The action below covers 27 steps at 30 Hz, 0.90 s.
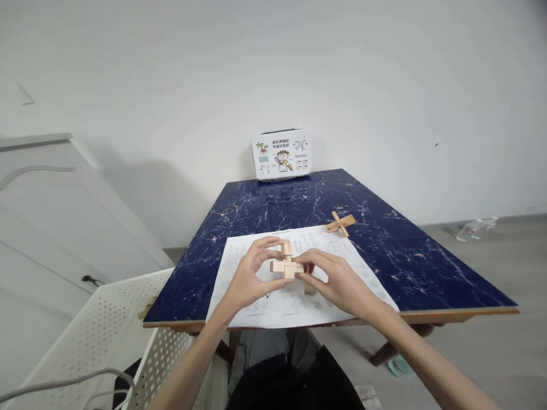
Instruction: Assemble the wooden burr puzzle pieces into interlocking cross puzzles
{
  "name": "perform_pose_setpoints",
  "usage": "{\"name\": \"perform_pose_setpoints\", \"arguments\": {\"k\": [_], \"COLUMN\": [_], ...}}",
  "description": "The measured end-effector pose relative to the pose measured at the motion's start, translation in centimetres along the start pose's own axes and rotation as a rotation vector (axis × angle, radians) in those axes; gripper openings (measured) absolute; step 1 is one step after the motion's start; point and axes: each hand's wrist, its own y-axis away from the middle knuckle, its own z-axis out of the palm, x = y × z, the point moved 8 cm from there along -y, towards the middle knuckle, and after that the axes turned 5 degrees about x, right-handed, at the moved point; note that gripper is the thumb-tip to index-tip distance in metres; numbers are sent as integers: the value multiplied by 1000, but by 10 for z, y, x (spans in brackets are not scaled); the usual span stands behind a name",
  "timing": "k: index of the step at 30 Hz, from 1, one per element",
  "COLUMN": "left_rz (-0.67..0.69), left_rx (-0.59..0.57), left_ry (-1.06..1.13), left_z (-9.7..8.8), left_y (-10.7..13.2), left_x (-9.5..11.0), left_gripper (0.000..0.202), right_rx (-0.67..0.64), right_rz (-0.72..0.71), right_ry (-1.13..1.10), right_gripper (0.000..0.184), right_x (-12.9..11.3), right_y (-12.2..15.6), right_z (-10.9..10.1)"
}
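Note:
Both hands hold a pale wooden burr puzzle (288, 269) above a printed sheet (252, 307). Its notched blocks cross one another, one standing upright and one lying sideways. My left hand (256, 270) grips it from the left, fingers at the top and thumb low at the front. My right hand (331, 279) pinches the right end of the sideways block between thumb and fingers. Under the right hand, partly hidden, is another small wooden piece (308, 289) on the sheet. Beyond the sheet's far right corner lies a cross of two wooden pieces (341, 224).
A blue marbled table (427, 273) bears the sheet. At its far edge, against the wall, stands a white illustrated case (282, 155). On the left is a white perforated rack (106, 319) with a grey cable (77, 380). A clear plastic item (475, 229) lies on the floor at right.

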Motion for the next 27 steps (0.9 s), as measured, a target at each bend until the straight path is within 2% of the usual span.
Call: {"name": "perform_pose_setpoints", "arguments": {"k": [4,9,12,14,17,20,27], "left_rz": [-63,-239,-360,-388,-399,-432,-439], "left_rx": [46,150,242,287,323,340,422], "left_ry": [175,450,560,604,636,625,565], "left_z": [-2,5,17,25,35,39,38], "left_y": [3,9,14,16,19,23,27], "left_x": [-4,-27,-38,-39,-36,-35,-27], "left_gripper": [77,79,65,50,38,37,32], "right_rx": [21,147,234,286,344,386,449], "right_rz": [46,73,72,71,47,15,-8], "right_ry": [-83,-94,-43,23,165,317,480], "right_gripper": [15,11,8,7,9,9,12], "right_x": [-9,-19,-20,-17,-12,-9,-12], "right_y": [0,2,3,3,3,5,10], "right_z": [-3,0,5,8,14,18,27]}}
